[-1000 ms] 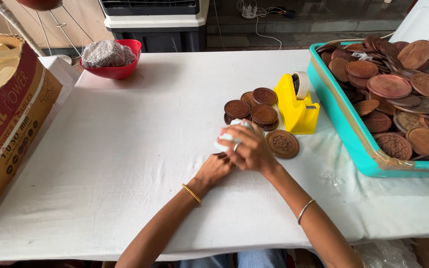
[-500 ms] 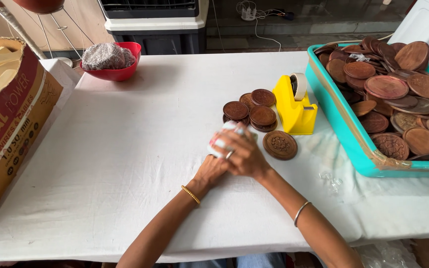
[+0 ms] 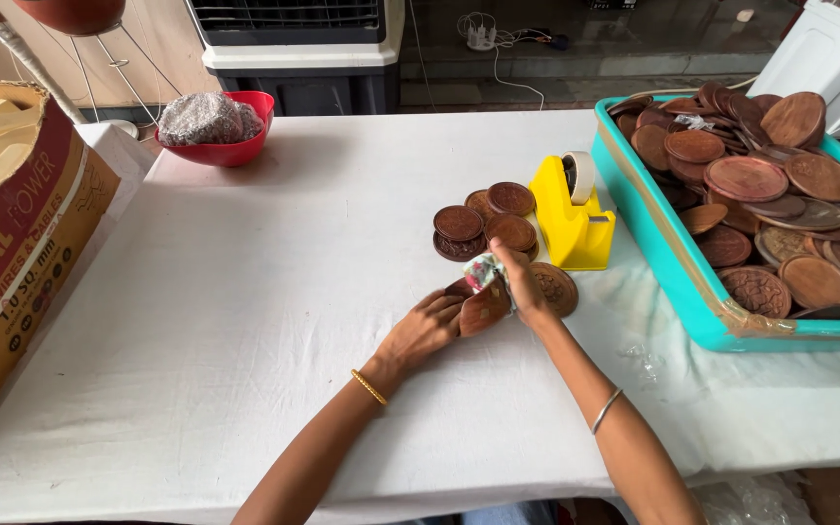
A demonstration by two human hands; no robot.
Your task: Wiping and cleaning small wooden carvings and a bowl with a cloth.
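Observation:
My left hand (image 3: 422, 331) grips a round carved brown wooden disc (image 3: 483, 309), tilted on edge just above the white table (image 3: 245, 292). My right hand (image 3: 525, 288) presses a small pale cloth (image 3: 484, 270) against the top of that disc. Another carved disc (image 3: 558, 288) lies flat right behind my right hand. A small pile of similar brown discs (image 3: 483, 224) sits a little farther back.
A yellow tape dispenser (image 3: 570, 214) stands beside the pile. A teal tray (image 3: 692, 282) heaped with wooden discs fills the right side. A red bowl (image 3: 214, 126) of grey scrubbing material sits at the back left; a cardboard box (image 3: 12, 233) is at the left edge.
The disc now shows between my hands, tilted up, where before the cloth and hands covered it. Both hands have shifted slightly toward me.

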